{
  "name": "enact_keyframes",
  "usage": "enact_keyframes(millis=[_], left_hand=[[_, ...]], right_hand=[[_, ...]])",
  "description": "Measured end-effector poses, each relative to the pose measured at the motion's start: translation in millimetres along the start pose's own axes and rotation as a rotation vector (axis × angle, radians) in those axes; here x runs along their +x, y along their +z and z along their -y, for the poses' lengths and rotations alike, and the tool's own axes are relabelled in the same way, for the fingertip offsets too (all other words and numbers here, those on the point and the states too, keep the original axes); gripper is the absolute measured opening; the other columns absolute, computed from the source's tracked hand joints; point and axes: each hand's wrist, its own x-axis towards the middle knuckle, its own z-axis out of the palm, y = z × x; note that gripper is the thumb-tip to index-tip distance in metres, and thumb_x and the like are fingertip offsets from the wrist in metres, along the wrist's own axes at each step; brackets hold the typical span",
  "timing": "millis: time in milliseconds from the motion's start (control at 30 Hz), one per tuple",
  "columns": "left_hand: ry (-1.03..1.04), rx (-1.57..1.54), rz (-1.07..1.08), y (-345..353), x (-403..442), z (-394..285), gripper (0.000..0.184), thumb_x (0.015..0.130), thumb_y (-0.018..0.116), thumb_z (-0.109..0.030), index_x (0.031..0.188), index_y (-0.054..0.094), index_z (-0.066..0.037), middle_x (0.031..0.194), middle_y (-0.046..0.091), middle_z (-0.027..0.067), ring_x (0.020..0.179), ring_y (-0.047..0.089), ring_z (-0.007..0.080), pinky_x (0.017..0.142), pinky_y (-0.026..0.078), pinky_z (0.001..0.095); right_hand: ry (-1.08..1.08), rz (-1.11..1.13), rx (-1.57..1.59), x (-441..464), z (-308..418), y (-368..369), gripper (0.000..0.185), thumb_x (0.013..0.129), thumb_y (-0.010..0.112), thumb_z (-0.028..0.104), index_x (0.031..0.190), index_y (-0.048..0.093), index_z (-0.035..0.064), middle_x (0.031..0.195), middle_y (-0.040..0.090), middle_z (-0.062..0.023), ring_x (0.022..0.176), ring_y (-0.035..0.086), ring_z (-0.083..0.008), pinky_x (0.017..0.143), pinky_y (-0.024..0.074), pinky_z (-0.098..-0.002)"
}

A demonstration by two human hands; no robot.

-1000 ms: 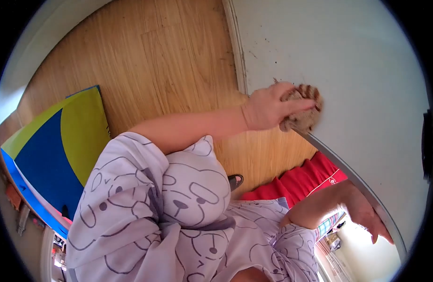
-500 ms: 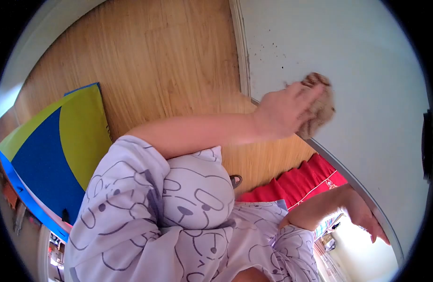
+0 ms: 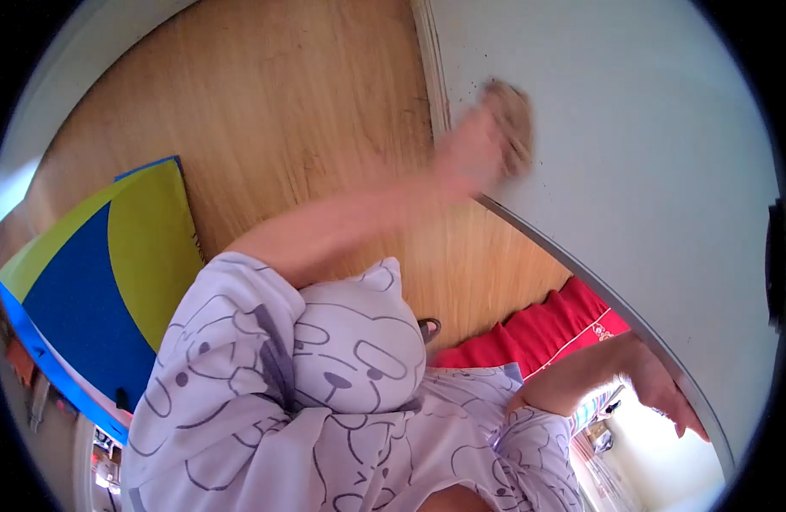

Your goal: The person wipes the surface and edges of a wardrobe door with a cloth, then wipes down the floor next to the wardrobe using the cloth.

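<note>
My left hand (image 3: 474, 154), smeared by motion, presses a crumpled brown cloth (image 3: 512, 128) against the white door-like panel (image 3: 640, 188). It is close to the panel's upper left corner, where a few dark specks show. Part of the cloth is hidden under the fingers. Lower right, my right hand (image 3: 661, 388) rests along the panel's grey edge (image 3: 614, 303), with its fingers stretched out and slightly apart. No part of that hand shows on the panel's front face.
Wood-patterned flooring (image 3: 316, 111) lies beyond my arm. A folded blue and green mat (image 3: 145, 256) stands at the left. Red gathered fabric (image 3: 529, 328) hangs below the panel's edge. A dark slipper (image 3: 429, 328) shows beside my patterned shirt. A black fitting (image 3: 775, 264) sits at the far right.
My left hand has moved up and left across the panel with the cloth, over where several dark specks were visible. My right hand has stayed in place.
</note>
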Motion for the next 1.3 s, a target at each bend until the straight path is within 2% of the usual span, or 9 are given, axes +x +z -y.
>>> enact_keyframes(millis=[233, 333, 400, 500, 567, 633, 700, 833, 1300], left_hand=[[0.354, 0.179, 0.022, 12, -31, -9, 0.048, 0.088, 0.053, -0.015, 0.132, 0.038, -0.007, 0.109, 0.051, 0.0208, 0.089, 0.058, 0.0411, 0.077, 0.048, 0.0481], [0.059, 0.159, -0.258, 17, 28, 11, 0.033, 0.089, 0.048, -0.015, 0.119, 0.044, -0.003, 0.108, 0.056, 0.0233, 0.091, 0.059, 0.0427, 0.079, 0.048, 0.0496], [0.131, 0.053, -0.331, -14, 89, 24, 0.026, 0.091, 0.045, -0.016, 0.112, 0.045, -0.001, 0.105, 0.059, 0.0268, 0.096, 0.058, 0.0442, 0.081, 0.047, 0.0505], [0.106, -0.224, 0.089, -39, 84, 7, 0.056, 0.100, 0.034, -0.035, 0.148, 0.020, -0.011, 0.152, 0.022, 0.0146, 0.142, 0.019, 0.0247, 0.114, 0.019, 0.0305], [0.027, 0.092, -0.164, -24, 68, 7, 0.031, 0.093, 0.044, -0.019, 0.115, 0.043, 0.003, 0.103, 0.059, 0.0284, 0.097, 0.057, 0.0438, 0.082, 0.047, 0.0509], [-0.014, 0.099, -0.017, -7, 17, 2, 0.038, 0.093, 0.044, -0.021, 0.123, 0.039, 0.002, 0.105, 0.058, 0.0287, 0.099, 0.057, 0.0439, 0.083, 0.046, 0.0507], [-0.067, 0.124, 0.168, 7, -40, -6, 0.035, 0.093, 0.044, -0.014, 0.123, 0.038, 0.002, 0.102, 0.059, 0.0299, 0.095, 0.057, 0.0460, 0.080, 0.048, 0.0496], [0.193, 0.018, -0.042, 39, -39, 45, 0.039, 0.092, 0.044, -0.013, 0.128, 0.038, 0.001, 0.106, 0.059, 0.0291, 0.097, 0.058, 0.0443, 0.083, 0.048, 0.0484], [-0.053, 0.471, 0.174, -9, 27, 103, 0.059, 0.086, 0.050, -0.013, 0.141, 0.030, -0.004, 0.108, 0.056, 0.0268, 0.093, 0.060, 0.0419, 0.077, 0.051, 0.0486]], right_hand=[[-0.051, 0.013, -0.086, 6, 20, 1, 0.051, 0.104, 0.011, 0.029, 0.141, 0.027, -0.0019, 0.106, 0.056, -0.0107, 0.091, 0.062, -0.0051, 0.071, 0.0563, -0.0152], [0.501, -0.295, 0.942, 10, 45, 10, 0.046, 0.104, 0.023, 0.023, 0.140, 0.028, -0.0031, 0.104, 0.058, -0.0112, 0.087, 0.064, -0.0064, 0.072, 0.0563, -0.0156], [-0.167, -0.060, -0.262, -5, -14, -5, 0.046, 0.101, 0.037, 0.021, 0.139, 0.030, -0.0048, 0.102, 0.059, -0.0112, 0.081, 0.066, -0.0077, 0.071, 0.0567, -0.0157], [-0.269, -0.074, -0.384, 0, -11, -7, 0.047, 0.101, 0.035, 0.021, 0.140, 0.029, -0.0048, 0.100, 0.059, -0.0104, 0.077, 0.066, -0.0072, 0.067, 0.0566, -0.0147], [-0.356, -0.090, -0.501, 4, -4, -6, 0.047, 0.102, 0.034, 0.022, 0.140, 0.028, -0.0048, 0.098, 0.059, -0.0096, 0.073, 0.066, -0.0067, 0.064, 0.0564, -0.0138], [-0.389, -0.098, -0.551, 5, 7, -2, 0.047, 0.102, 0.033, 0.022, 0.140, 0.027, -0.0048, 0.097, 0.059, -0.0093, 0.071, 0.066, -0.0064, 0.063, 0.0564, -0.0134], [0.376, -0.135, 0.367, 3, 19, 2, 0.047, 0.104, 0.021, 0.027, 0.139, 0.030, -0.0026, 0.095, 0.058, -0.0084, 0.068, 0.065, -0.0029, 0.063, 0.0558, -0.0120], [-0.142, -0.048, -0.308, -3, 0, -1, 0.051, 0.104, 0.012, 0.033, 0.135, 0.037, 0.0018, 0.096, 0.056, -0.0058, 0.078, 0.063, 0.0022, 0.066, 0.0557, -0.0123], [0.400, -0.114, 0.454, 3, 54, 9, 0.052, 0.098, 0.028, 0.054, 0.129, 0.046, 0.0161, 0.110, 0.045, 0.0007, 0.113, 0.045, -0.0004, 0.095, 0.0412, -0.0300]])
